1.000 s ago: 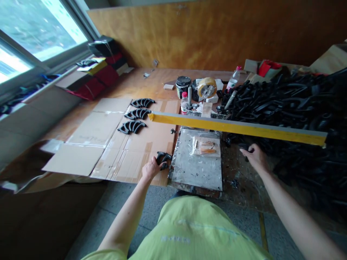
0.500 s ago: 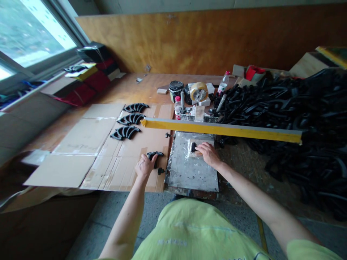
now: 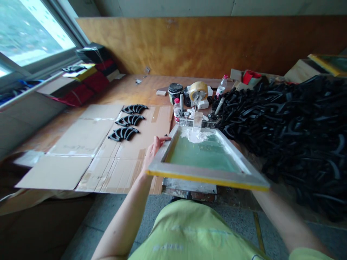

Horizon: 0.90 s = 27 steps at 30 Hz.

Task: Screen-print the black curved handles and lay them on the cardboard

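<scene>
A screen-printing frame (image 3: 206, 169) with grey bars, a yellow lower edge and a green mesh is tilted over the metal base plate (image 3: 189, 186), its near end raised. My left hand (image 3: 153, 153) is at the frame's left bar, gripping its side, with a finger stretched along the edge. On the right, my forearm runs behind the frame, which hides my right hand. White residue (image 3: 196, 135) covers the far end of the mesh. Whatever lies on the plate below is mostly hidden.
Curved black plastic parts (image 3: 123, 133) form three groups on the flattened cardboard (image 3: 70, 173). A large heap of black parts (image 3: 298, 126) fills the right side. Behind the frame are a paint tub (image 3: 175, 93), a tape roll (image 3: 198, 90) and two red-capped bottles, one nearer (image 3: 176, 111).
The frame has swung down over the plate. My left hand has left the cardboard for the frame's left side; the black part by it is out of sight. My right hand has become hidden.
</scene>
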Tool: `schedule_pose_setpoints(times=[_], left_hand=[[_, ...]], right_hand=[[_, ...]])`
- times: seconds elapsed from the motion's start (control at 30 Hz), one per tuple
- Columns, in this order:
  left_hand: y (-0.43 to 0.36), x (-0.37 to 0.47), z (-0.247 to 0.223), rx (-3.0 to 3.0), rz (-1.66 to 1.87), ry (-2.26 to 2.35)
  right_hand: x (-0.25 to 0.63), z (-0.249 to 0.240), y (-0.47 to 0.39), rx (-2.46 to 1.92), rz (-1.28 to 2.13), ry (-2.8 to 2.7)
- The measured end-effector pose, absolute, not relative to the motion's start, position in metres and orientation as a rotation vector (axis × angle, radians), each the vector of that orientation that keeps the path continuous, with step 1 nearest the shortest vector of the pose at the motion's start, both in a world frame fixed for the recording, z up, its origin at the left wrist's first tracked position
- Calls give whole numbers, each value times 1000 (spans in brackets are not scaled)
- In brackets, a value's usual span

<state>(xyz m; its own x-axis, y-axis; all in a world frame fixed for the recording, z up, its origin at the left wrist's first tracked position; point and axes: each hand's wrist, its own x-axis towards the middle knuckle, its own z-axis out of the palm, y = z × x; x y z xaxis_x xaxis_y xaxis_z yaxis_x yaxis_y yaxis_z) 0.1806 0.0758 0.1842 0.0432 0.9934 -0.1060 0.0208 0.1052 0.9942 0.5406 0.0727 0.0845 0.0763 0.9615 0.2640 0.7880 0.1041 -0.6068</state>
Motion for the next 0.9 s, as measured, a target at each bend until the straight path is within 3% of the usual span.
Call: schedule_pose_setpoints(times=[0.1, 0.23, 0.33, 0.47, 0.7, 0.9], left_hand=[[53, 166, 138, 1140, 876, 1322], [44, 164, 76, 1141, 818, 1363], [47, 166, 52, 1152, 791, 1375], [49, 166, 45, 1116, 782, 1383], [46, 167, 46, 1124, 820, 1429], [47, 166, 49, 1136, 809, 1408]], right_hand=[[544, 105, 98, -1732, 213, -1703], [485, 127, 141, -1583, 8, -1992], [443, 129, 159, -1670, 51, -2237], [429, 117, 142, -1735, 132, -2409], [455, 115, 97, -1131, 315, -2716], [449, 108, 97, -1257, 261, -2465]])
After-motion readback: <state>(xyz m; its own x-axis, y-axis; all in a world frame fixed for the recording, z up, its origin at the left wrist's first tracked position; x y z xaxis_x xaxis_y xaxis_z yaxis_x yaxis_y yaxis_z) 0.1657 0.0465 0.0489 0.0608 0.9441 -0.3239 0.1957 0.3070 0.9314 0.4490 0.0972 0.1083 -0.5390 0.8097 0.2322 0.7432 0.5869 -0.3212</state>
